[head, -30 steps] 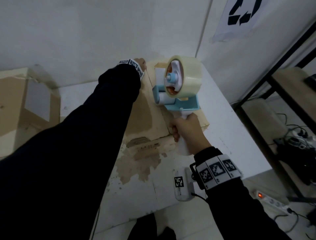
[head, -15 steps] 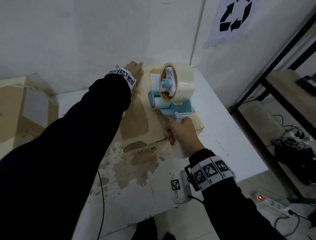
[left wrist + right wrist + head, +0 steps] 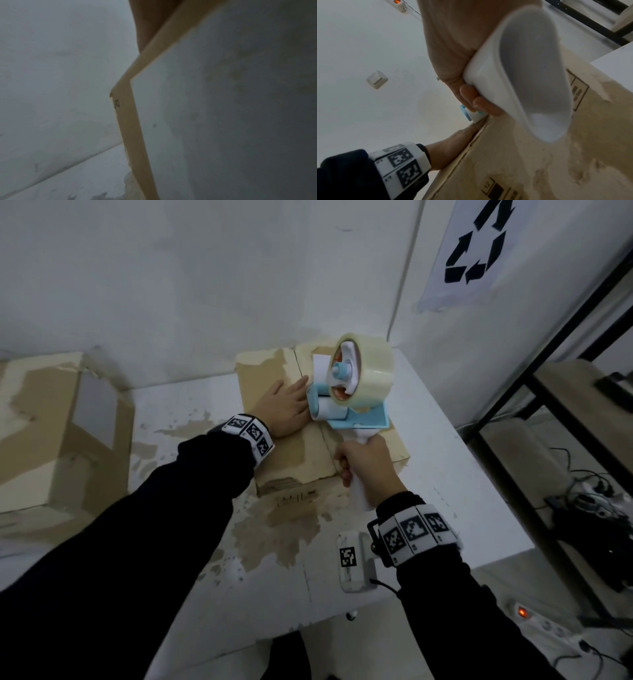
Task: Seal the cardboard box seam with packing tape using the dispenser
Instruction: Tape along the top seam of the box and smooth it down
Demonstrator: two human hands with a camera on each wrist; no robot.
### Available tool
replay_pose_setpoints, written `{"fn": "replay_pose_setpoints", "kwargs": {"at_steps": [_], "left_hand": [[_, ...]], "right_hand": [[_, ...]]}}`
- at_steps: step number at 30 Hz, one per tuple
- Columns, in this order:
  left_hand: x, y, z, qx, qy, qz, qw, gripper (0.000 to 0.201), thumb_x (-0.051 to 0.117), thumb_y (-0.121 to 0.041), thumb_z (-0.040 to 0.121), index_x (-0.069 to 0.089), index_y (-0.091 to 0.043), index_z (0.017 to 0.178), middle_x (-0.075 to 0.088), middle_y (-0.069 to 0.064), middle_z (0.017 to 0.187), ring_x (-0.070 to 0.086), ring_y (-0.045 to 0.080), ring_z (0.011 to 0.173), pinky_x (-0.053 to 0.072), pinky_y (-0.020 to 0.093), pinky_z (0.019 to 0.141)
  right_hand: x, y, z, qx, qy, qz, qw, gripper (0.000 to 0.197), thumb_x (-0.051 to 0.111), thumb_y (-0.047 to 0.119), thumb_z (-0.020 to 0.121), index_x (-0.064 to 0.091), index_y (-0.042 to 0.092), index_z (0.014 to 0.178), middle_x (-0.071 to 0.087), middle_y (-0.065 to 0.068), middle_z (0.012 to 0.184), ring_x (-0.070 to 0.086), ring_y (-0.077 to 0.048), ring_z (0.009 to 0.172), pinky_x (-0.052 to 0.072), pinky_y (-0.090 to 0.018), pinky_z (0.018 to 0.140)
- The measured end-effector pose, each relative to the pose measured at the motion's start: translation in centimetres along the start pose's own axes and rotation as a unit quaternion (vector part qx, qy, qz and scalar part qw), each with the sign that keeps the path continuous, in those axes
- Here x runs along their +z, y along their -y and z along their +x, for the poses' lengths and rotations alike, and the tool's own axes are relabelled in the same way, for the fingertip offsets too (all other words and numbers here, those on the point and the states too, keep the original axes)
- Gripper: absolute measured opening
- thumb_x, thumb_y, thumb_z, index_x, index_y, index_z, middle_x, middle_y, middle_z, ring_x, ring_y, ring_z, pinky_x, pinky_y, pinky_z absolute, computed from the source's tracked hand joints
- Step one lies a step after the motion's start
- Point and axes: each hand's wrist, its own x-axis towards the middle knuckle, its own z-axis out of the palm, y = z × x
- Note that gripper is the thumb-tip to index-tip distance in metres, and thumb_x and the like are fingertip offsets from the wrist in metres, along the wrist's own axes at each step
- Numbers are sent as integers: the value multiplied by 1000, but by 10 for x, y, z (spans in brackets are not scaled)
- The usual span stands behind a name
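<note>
A flat worn cardboard box (image 3: pixel 274 460) lies on the white table (image 3: pixel 445 460) near the far corner. Its seam (image 3: pixel 325 440) runs from far to near down the middle of the top. My left hand (image 3: pixel 284 405) lies flat, fingers straight, on the left flap beside the seam. My right hand (image 3: pixel 368 470) grips the white handle (image 3: pixel 513 75) of the blue tape dispenser (image 3: pixel 352 402). The dispenser stands over the seam at the box's middle, with a clear tape roll (image 3: pixel 368 371) on top. The left wrist view shows only a box edge (image 3: pixel 128 121) and the wall.
A larger torn cardboard box (image 3: pixel 58 433) stands at the left against the wall. A small white device (image 3: pixel 352 563) with a marker lies on the table's near part. A black shelf frame (image 3: pixel 548 405) and a power strip (image 3: pixel 544 621) are at the right.
My left hand slid from the box's far edge back toward me and now lies flat by the dispenser. The dispenser stays over the seam, while the head view has shifted.
</note>
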Motion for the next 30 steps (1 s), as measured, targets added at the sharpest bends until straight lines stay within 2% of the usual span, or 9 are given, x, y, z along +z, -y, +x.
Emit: {"fn": "replay_pose_setpoints", "kwargs": {"at_steps": [5, 16, 22, 25, 28, 30], "left_hand": [[-1, -3, -1, -9, 16, 25, 1000, 51, 24, -37, 98, 17, -28, 148, 10, -8, 158, 2, 13, 146, 1, 50, 115], [-4, -9, -2, -32, 32, 42, 998, 51, 24, -37, 99, 13, -30, 148, 5, -11, 157, 3, 12, 146, 0, 48, 116], [-5, -10, -3, -20, 46, 53, 997, 52, 21, -40, 99, 8, -30, 148, 1, -12, 158, 2, 12, 146, 2, 52, 115], [-7, -12, -6, -18, 47, 49, 998, 50, 22, -39, 98, 15, -30, 148, 5, -11, 157, 6, 11, 145, 2, 53, 115], [-8, -15, -8, -8, 22, -7, 1000, 54, 29, -40, 93, 28, -24, 145, 15, -6, 157, 11, 12, 144, 0, 55, 114], [-10, -18, -10, -7, 15, -19, 1000, 56, 29, -41, 92, 30, -22, 145, 18, -5, 156, 12, 13, 144, -1, 55, 114]], "right_hand": [[-5, -3, -9, -3, 3, -16, 1000, 25, 54, -5, 72, 41, 9, 57, 38, -6, 44, 34, -19, 34, 33, -24, 44], [-10, -12, -32, -5, 7, -8, 1000, 23, 51, -6, 75, 41, 12, 65, 38, -6, 53, 32, -18, 37, 31, -24, 43], [-17, -20, -47, -14, 11, -3, 1000, 24, 51, -7, 76, 42, 10, 61, 38, -6, 51, 32, -15, 35, 30, -23, 43], [-25, -32, -58, -6, 16, -1, 1000, 20, 52, -6, 75, 43, 9, 66, 39, -4, 48, 34, -13, 32, 31, -21, 42], [-32, -48, -71, -3, 8, -1, 1000, 18, 55, -5, 74, 45, 7, 66, 41, -1, 44, 36, -13, 32, 33, -23, 42], [-32, -53, -74, -5, 6, 8, 1000, 16, 56, -5, 73, 47, 6, 66, 42, -1, 45, 36, -14, 33, 33, -24, 43]]}}
